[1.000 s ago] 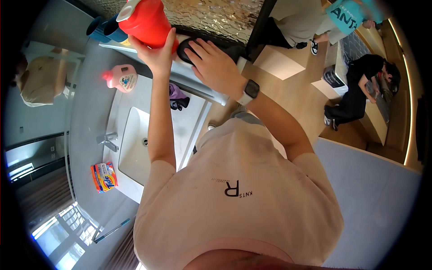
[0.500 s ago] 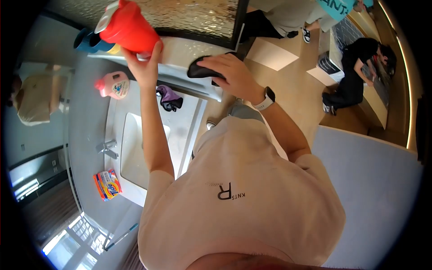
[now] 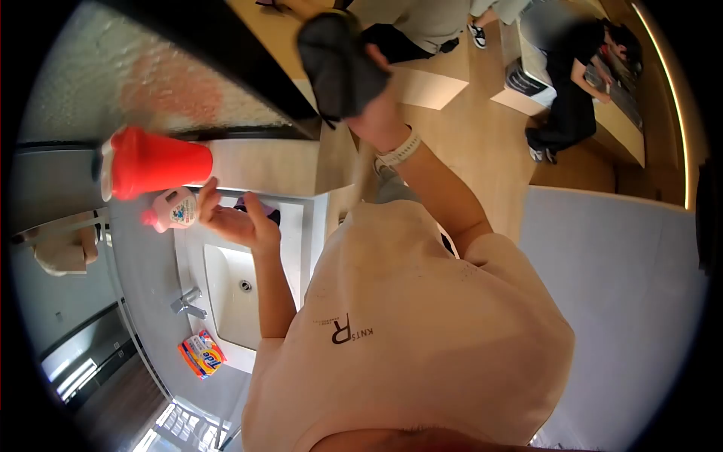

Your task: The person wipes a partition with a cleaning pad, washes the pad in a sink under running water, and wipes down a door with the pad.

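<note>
My right hand (image 3: 382, 114) is raised at the top middle and grips a soft black fabric item (image 3: 339, 68), blurred by motion. Its exact kind cannot be made out. My left hand (image 3: 239, 222) is empty, fingers apart, above the near end of the sink counter. Just beyond its fingertips stand a red container (image 3: 162, 162) with a white rim and a pink-capped detergent bottle (image 3: 176, 208). A purple and black cloth item (image 3: 269, 215) lies partly hidden behind this hand.
A white sink (image 3: 230, 294) with a faucet (image 3: 188, 303) is at left, a Tide package (image 3: 202, 354) beside it. A dark-framed textured glass panel (image 3: 188, 83) rises at upper left. Another person (image 3: 568, 98) in black bends over a box at upper right.
My left hand has let go of the red container and drawn back. My right hand has lifted the black fabric item up and away from the ledge. The view has shifted.
</note>
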### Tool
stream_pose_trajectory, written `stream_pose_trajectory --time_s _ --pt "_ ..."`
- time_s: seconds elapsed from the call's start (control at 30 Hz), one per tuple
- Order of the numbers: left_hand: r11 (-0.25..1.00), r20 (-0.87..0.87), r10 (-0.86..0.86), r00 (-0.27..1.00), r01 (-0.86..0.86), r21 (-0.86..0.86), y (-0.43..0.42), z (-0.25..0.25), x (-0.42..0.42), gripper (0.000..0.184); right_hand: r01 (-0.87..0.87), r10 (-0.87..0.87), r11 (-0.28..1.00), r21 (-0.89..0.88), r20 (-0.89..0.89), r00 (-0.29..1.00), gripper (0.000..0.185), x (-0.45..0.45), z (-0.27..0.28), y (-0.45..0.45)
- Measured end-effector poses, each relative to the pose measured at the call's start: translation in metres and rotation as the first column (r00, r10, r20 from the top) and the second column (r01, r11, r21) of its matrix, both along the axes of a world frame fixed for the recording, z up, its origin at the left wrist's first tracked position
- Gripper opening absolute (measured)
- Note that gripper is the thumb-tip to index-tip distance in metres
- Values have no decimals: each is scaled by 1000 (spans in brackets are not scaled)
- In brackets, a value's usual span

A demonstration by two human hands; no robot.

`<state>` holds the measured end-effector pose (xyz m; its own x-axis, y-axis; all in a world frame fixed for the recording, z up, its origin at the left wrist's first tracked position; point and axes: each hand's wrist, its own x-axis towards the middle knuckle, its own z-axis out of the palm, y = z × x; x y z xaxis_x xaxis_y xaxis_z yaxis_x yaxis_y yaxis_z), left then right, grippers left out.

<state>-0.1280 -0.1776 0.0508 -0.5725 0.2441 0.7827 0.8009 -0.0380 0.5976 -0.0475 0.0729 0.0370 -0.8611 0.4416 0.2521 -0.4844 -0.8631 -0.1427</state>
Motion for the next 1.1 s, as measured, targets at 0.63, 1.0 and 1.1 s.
stream_pose_trajectory --time_s 0.63,1.0,1.1 --pt "895 -325 446 834 -425 137 165 102 11 102 366 201 -574 732 -308 930 46 -172 29 28" --pt "842 -335 536 775 -519 146 171 88 25 114 440 45 -590 677 -516 855 33 -467 2 -121" --pt "810 -300 584 755 -569 143 183 86 30 113 390 71 -665 637 -466 882 34 -512 3 -142"
